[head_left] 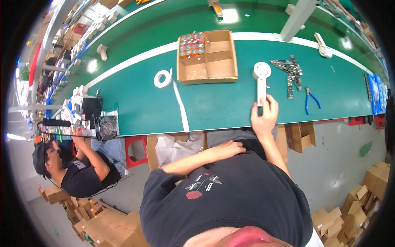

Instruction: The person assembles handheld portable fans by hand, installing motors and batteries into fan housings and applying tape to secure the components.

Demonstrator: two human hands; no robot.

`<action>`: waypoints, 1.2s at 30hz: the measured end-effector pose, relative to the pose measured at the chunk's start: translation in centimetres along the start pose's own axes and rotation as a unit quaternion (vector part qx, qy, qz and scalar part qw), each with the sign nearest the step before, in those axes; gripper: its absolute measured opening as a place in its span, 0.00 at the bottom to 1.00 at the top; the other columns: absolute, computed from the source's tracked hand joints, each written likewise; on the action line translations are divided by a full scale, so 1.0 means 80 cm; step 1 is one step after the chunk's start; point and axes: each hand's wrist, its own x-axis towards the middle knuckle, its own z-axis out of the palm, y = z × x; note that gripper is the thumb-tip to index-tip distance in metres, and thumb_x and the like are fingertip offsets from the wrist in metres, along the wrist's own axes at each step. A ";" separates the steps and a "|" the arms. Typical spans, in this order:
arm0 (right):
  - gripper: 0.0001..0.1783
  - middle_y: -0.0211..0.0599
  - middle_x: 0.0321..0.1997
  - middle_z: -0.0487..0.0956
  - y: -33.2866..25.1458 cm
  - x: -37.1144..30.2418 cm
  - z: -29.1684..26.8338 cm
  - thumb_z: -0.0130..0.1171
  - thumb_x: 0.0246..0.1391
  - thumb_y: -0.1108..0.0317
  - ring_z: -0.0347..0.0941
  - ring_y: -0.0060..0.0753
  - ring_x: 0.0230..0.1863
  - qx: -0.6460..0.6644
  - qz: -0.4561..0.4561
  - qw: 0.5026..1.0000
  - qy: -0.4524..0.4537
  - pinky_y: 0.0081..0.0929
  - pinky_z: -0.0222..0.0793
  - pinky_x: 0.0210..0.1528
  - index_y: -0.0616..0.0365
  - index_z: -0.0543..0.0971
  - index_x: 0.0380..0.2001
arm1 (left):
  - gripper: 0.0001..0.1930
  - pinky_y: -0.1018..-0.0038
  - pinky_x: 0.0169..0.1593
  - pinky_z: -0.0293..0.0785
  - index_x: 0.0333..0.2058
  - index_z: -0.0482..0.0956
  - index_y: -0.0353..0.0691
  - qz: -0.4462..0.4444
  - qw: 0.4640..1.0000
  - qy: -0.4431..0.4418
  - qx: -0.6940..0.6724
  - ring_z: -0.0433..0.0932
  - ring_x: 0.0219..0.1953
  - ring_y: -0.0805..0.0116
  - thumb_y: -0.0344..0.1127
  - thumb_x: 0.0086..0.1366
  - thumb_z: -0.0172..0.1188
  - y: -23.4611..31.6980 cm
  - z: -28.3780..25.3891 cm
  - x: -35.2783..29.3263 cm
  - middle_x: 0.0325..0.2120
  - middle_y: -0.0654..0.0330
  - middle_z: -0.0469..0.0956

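Right, we're holding the white handheld fan (261, 84) by the near end of its handle with our right hand (265, 117), thumb on one side and fingers on the other, so the grip is narrow and sitting at one end only. Fan is lying right of the cardboard box (222, 66), head pointing far; we can't tell whether it's resting on the green table (230, 107) or being held just clear. Left hand (230, 150) is resting at the near edge with fingers loosely curled; can't tell if it's holding anything. Main risk: round head is probably outweighing that end pinch, so a quick lift could be twisting it out of our fingers. Second: dark metallic strips (291, 74) are lying loose just right of the head, so a rightward swing could be scattering them. Blue-handled pliers (307, 101) are sitting near the near edge; one knock and they're likely falling. White tape strip (180, 106) is reaching the near edge on the left, where our left forearm could be snagging it.
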 end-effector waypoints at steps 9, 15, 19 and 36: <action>0.25 0.53 0.56 0.71 -0.001 -0.002 -0.007 0.67 0.46 0.71 0.69 0.56 0.55 0.083 -0.014 0.995 -0.058 0.45 0.67 0.56 0.62 0.77 0.50 | 0.15 0.55 0.41 0.76 0.42 0.82 0.38 -0.061 0.997 0.040 0.028 0.79 0.42 0.46 0.25 0.53 0.60 0.020 0.015 0.037 0.38 0.52 0.79; 0.28 0.51 0.56 0.70 0.004 -0.002 -0.016 0.67 0.45 0.73 0.68 0.55 0.56 0.118 -0.014 0.990 -0.070 0.45 0.66 0.57 0.60 0.76 0.54 | 0.18 0.64 0.44 0.79 0.45 0.82 0.36 -0.121 0.989 0.047 -0.067 0.84 0.42 0.56 0.24 0.53 0.64 0.040 -0.007 0.015 0.39 0.52 0.84; 0.25 0.51 0.58 0.68 0.021 0.005 -0.025 0.69 0.48 0.70 0.66 0.54 0.58 0.158 0.030 0.984 -0.078 0.44 0.65 0.59 0.61 0.77 0.51 | 0.07 0.69 0.36 0.81 0.36 0.85 0.31 -0.156 0.942 0.129 -0.267 0.85 0.30 0.66 0.28 0.62 0.64 0.112 -0.147 -0.043 0.27 0.52 0.85; 0.59 0.65 0.71 0.56 0.432 0.361 -0.076 0.75 0.41 0.47 0.62 0.66 0.67 -0.184 0.253 0.949 -0.040 0.50 0.63 0.67 0.42 0.54 0.73 | 0.29 0.55 0.67 0.60 0.64 0.68 0.41 -0.362 0.750 0.481 0.274 0.64 0.64 0.40 0.23 0.62 0.54 -0.082 -0.251 -0.151 0.64 0.41 0.63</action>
